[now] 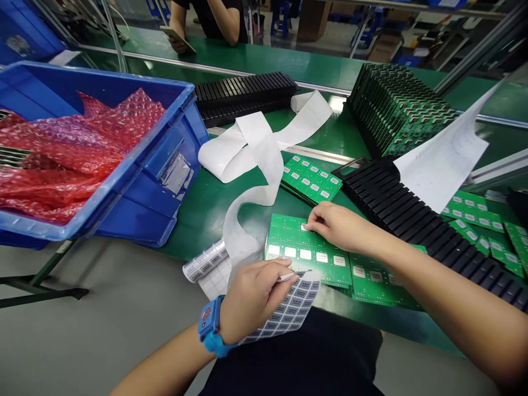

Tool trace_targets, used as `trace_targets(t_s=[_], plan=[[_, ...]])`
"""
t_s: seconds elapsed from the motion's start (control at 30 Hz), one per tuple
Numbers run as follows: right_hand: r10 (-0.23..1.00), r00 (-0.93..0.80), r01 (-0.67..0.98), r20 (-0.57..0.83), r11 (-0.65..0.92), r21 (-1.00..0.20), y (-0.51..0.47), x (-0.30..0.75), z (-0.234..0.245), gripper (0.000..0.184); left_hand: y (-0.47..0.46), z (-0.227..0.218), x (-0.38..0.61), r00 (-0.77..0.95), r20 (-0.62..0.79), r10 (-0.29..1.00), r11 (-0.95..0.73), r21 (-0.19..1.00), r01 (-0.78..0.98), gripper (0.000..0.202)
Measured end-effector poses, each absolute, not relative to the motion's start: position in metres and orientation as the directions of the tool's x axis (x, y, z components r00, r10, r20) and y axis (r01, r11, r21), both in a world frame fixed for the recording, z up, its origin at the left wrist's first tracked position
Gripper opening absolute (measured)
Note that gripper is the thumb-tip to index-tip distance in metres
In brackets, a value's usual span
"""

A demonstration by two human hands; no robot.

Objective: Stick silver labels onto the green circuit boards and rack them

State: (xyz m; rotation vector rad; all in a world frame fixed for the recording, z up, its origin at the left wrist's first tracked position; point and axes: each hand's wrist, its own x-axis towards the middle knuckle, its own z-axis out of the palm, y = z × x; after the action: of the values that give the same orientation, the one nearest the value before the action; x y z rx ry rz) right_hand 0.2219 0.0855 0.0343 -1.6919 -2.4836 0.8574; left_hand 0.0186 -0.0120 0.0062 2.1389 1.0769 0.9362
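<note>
My left hand [258,289], with a blue watch on its wrist, grips a sheet of small printed labels [289,311] near its upper edge. My right hand [336,223] is closed in a pinch at a small white label [304,226] on the upper part of a green circuit board panel [284,228]. A row of white labels lies lower on that panel. Beside it on the right is another labelled panel [365,291], partly under my right forearm. The label roll [206,261] rests at the table's front edge, left of my left hand.
White backing strip [268,143] curls across the green table. Behind my right hand lies a stack of labelled panels [313,179]. A black slotted rack [396,209] runs to the right; another rack holds upright boards [404,110]. A blue bin [165,165] contains red bubble wrap [103,137]. A person [223,19] sits opposite.
</note>
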Motion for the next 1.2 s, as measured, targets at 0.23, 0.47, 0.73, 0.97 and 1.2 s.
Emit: trace_targets(t_s=[0.23,0.47,0.73,0.97,1.2], plan=[[0.966,-0.256,0.907,0.025,0.249,-0.339,0.059,0.215,0.048,0.03,-0.008,0.016,0.012,0.39,0.123,0.913,-0.297,0.856,0.424,0.014],[0.836,-0.528,0.47,-0.151,0.139,-0.872,0.034,0.19,0.068,0.01,-0.004,0.033,0.01,0.372,-0.049,0.927,-0.111,0.911,0.398,0.031],[0.898,-0.332,0.494,-0.288,-0.094,-0.864,0.073,0.198,0.058,0.023,-0.012,0.027,0.006,0.368,0.094,0.925,-0.26,0.863,0.433,0.032],[0.854,-0.319,0.8,-0.412,0.01,-0.6,0.097,0.191,0.039,0.022,-0.016,0.023,0.006,0.507,0.108,0.855,-0.4,0.76,0.512,0.028],[0.88,-0.341,0.852,-0.329,0.141,-0.505,0.09,0.19,0.035,0.02,-0.016,0.022,0.006,0.517,0.105,0.849,-0.408,0.753,0.517,0.031]])
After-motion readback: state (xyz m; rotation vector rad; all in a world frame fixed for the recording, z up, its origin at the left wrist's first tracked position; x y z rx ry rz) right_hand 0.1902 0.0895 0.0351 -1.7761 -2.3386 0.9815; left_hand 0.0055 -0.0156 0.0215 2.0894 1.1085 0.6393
